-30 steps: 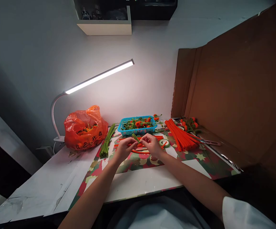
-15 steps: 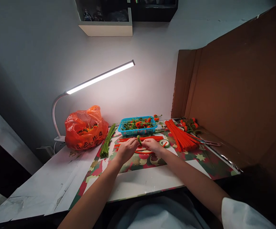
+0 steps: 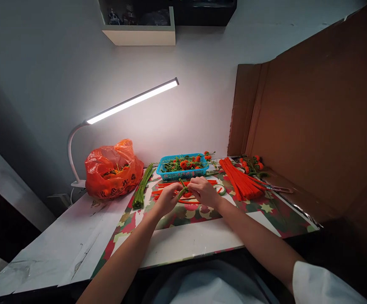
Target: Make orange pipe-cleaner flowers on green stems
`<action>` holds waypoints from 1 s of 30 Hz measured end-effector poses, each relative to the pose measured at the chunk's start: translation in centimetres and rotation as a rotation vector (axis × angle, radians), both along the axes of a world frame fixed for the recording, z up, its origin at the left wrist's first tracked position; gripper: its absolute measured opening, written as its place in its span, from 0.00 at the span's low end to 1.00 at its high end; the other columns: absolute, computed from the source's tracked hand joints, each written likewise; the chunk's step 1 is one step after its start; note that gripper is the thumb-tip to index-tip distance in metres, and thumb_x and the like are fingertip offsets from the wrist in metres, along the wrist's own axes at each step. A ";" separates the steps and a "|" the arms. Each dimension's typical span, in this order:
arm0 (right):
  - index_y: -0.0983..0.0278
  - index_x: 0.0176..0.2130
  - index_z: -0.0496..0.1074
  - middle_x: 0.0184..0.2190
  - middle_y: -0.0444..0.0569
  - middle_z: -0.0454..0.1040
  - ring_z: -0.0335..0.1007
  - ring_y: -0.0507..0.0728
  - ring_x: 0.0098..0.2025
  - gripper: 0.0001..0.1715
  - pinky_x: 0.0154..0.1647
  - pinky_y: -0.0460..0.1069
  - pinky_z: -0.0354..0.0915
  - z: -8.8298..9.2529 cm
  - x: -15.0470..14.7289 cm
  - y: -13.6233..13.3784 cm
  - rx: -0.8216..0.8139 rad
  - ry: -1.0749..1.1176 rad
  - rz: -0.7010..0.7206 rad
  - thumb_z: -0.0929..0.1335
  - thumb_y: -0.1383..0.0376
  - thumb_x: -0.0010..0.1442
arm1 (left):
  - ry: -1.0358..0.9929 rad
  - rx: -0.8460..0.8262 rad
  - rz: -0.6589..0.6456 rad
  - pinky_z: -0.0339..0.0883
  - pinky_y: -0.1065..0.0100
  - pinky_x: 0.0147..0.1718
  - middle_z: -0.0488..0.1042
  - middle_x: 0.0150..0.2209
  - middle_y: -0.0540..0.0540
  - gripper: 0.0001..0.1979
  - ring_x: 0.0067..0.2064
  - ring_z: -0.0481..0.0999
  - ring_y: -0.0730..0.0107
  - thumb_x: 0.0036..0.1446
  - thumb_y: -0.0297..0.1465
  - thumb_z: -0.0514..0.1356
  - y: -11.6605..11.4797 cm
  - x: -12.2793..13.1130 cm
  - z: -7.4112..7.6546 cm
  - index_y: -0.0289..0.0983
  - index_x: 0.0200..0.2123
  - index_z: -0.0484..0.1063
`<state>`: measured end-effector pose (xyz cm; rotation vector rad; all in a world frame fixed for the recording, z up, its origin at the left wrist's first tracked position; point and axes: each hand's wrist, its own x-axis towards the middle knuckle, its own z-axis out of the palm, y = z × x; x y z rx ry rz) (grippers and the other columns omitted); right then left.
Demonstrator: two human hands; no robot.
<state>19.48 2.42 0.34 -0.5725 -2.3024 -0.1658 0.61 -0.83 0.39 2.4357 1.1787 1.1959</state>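
My left hand point(image 3: 166, 199) and my right hand point(image 3: 204, 191) meet over the patterned mat point(image 3: 265, 215), both pinched on a small piece made of green pipe cleaner point(image 3: 181, 190) and orange fuzz. The green end sticks up between my fingertips. Loose orange pipe cleaners point(image 3: 170, 185) lie on the mat just behind my hands. A roll of green tape point(image 3: 220, 189) sits right of my right hand.
A blue basket point(image 3: 183, 171) of orange-and-green pieces stands behind my hands. An orange plastic bag point(image 3: 112, 171) and a bundle of green pipe cleaners point(image 3: 143, 185) lie at left, a bundle of orange ones point(image 3: 240, 180) at right. A lit desk lamp point(image 3: 129, 102) arches overhead; brown cardboard point(image 3: 313, 126) walls the right side.
My hands closed together on the green piece, then turned it slightly; its green tip now points up between my fingers, and my right hand has shifted a little higher.
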 end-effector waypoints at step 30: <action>0.64 0.32 0.68 0.27 0.47 0.66 0.54 0.54 0.29 0.19 0.34 0.50 0.48 -0.3 -0.8 -1.0 0.257 -0.010 -0.078 0.54 0.66 0.67 | -0.583 -0.503 -0.025 0.58 0.73 0.27 0.65 0.24 0.53 0.17 0.26 0.63 0.76 0.46 0.42 0.64 0.5 -0.5 0.0 0.35 0.25 0.65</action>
